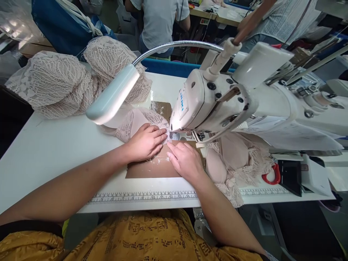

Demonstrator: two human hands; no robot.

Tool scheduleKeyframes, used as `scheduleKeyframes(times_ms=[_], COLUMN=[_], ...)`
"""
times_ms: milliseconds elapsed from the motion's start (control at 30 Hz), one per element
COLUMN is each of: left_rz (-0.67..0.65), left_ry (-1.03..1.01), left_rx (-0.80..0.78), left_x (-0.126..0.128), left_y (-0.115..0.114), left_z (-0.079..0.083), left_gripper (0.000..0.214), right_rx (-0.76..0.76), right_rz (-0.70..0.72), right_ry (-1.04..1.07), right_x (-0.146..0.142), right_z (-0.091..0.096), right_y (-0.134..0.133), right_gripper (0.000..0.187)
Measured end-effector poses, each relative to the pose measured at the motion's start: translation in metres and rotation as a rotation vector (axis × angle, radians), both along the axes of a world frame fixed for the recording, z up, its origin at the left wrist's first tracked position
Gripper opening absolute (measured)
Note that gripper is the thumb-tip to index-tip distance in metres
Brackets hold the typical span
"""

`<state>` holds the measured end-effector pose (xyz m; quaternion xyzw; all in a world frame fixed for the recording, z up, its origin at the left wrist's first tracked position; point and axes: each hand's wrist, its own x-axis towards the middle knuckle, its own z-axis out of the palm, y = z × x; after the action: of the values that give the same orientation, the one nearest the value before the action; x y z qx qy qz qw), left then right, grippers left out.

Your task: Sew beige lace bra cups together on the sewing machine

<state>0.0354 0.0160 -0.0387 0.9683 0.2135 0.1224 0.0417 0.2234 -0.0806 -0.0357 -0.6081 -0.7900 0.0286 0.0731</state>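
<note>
A pale pink lace bra piece [138, 121] with a smooth cup lies under the head of a white sewing machine [195, 98], its edge at the needle area. My left hand [146, 142] rests flat on the lace just left of the needle, fingers stretched out. Close by on the right, my right hand [186, 159] lies on the brown taped board [152, 170], index finger reaching to the lace's edge and thumb apart from it. The machine head hides the needle and part of the presser foot.
Bundled lace pieces [62, 83] are heaped at the back left, behind a lamp [114, 96] on a bent metal neck. More bra pieces [231, 159], red-handled scissors [272, 174] and a dark phone-like object [290, 177] lie right. A ruler tape [141, 197] lines the front edge. Two people are behind.
</note>
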Motion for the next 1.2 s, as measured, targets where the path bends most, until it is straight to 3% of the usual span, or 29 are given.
scheduleKeyframes(times_ms=[300,467,600,733,967,1100,1200], left_rz=[0.032,0.053,-0.043,-0.092,0.068,0.111,0.098], left_ry=[-0.027,0.012,0.085,0.076,0.033,0.037,0.029], left_rx=[-0.014,-0.08,-0.215,-0.234,-0.13,-0.066,-0.055], left_x=[-0.004,-0.013,-0.03,-0.042,-0.038,-0.036,-0.038], left_y=[0.001,-0.004,-0.022,-0.054,-0.1,-0.109,-0.109], left_z=[-0.005,0.009,0.028,0.037,0.023,0.013,0.01], left_gripper=[0.043,0.036,0.033,0.029,0.042,0.046,0.047], right_rx=[0.019,0.06,0.071,0.09,0.117,0.12,0.118], right_rz=[-0.02,-0.055,-0.061,-0.018,0.125,0.222,0.277], right_ry=[0.084,0.281,0.412,0.452,0.501,0.457,0.272], right_x=[-0.001,0.002,0.004,0.002,-0.002,-0.004,-0.011], right_z=[0.0,0.0,-0.001,-0.001,-0.001,-0.001,-0.004], right_y=[-0.001,-0.003,-0.005,-0.007,-0.008,-0.009,-0.008], right_gripper=[0.035,0.027,0.024,0.024,0.021,0.021,0.024])
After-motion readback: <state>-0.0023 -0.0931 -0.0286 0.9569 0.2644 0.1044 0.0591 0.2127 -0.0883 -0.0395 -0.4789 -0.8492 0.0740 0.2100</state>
